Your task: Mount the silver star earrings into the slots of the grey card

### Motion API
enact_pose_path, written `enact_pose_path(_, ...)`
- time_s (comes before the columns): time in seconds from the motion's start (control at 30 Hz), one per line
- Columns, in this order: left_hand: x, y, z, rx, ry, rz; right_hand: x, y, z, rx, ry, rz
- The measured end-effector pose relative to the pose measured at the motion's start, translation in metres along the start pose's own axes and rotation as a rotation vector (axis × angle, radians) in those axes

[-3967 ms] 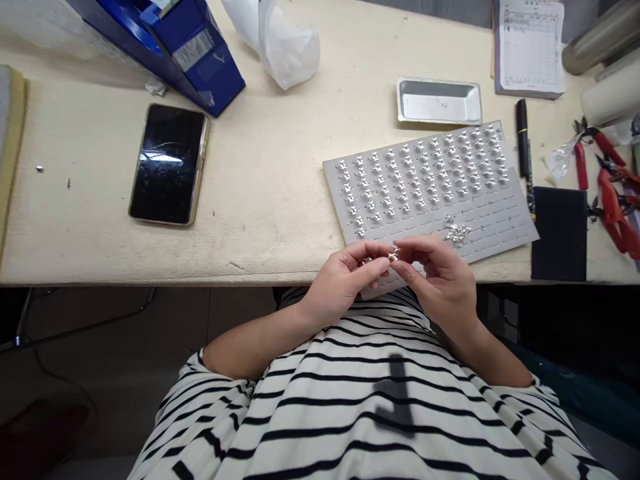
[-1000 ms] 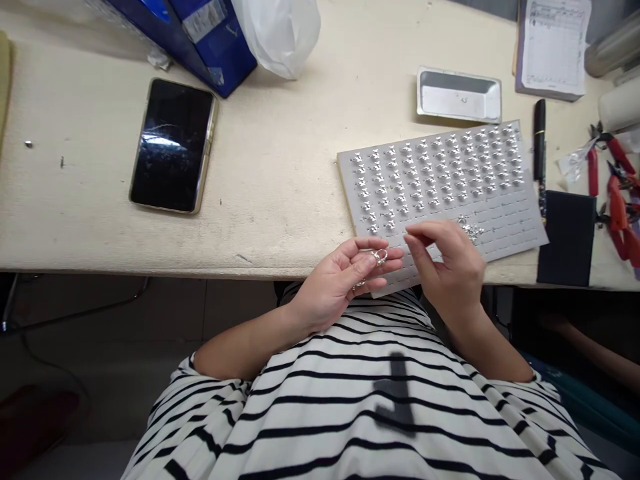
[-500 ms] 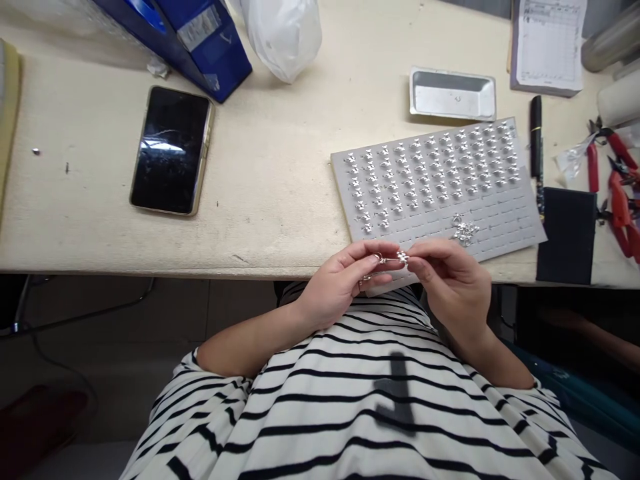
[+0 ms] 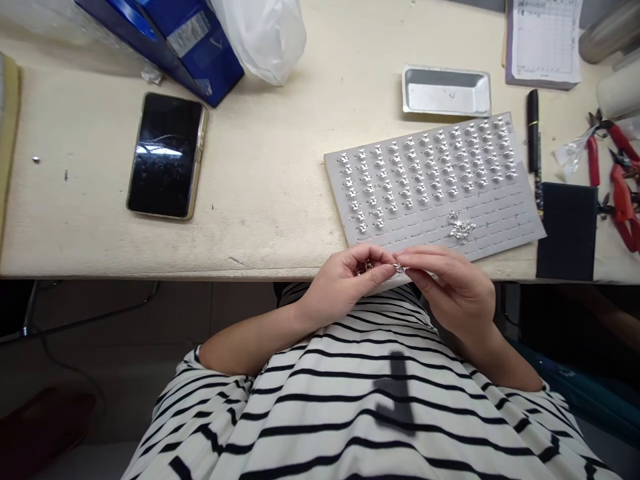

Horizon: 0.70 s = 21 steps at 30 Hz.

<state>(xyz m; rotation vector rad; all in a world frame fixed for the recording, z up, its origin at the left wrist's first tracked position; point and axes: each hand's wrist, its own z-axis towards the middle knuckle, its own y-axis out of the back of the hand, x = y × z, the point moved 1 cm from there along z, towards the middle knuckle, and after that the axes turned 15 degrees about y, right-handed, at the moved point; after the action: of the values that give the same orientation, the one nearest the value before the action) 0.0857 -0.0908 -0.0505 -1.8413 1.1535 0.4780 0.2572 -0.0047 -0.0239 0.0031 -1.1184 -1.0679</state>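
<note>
My left hand (image 4: 345, 283) and my right hand (image 4: 453, 283) meet at the table's front edge, fingertips pinched together on a small silver ring (image 4: 399, 268). The left hand also cups a few more small silver pieces (image 4: 364, 266) in its curled fingers. Just beyond the hands lies a grey slotted display pad (image 4: 505, 213), its upper rows filled with several silver rings (image 4: 425, 173). A small loose heap of silver rings (image 4: 460, 228) rests on the pad's empty lower rows, close to my right hand.
A black phone (image 4: 164, 155) lies at the left, a blue box (image 4: 175, 37) and a white plastic bag (image 4: 267, 33) behind it. Farther back stand a metal tray (image 4: 445, 91) and paper forms (image 4: 543, 40). At the right are a black pen (image 4: 533, 130), a black pad (image 4: 567, 230) and red pliers (image 4: 620, 187).
Half a second ago both hands pinched a ring slightly higher; now they sit a little lower with the left fingers curled more tightly. One second ago my right hand reached over the pad.
</note>
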Motion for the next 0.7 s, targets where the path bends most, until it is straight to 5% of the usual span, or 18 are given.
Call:
enact_pose_path(0.2, 0.000, 0.000, -0.001, 0.025, 0.078, 0.021, 0.002, 0.012, 0.003, 0.162, 0.115, -0.067)
enact_pose_path(0.43, 0.006, -0.001, 0.000, 0.082, 0.192, -0.352, -0.034, -0.001, 0.008, -0.164, -0.050, -0.277)
enact_pose_path(0.7, 0.008, 0.002, -0.001, 0.170, 0.236, -0.424, -0.060, -0.015, 0.011, -0.104, 0.018, -0.514)
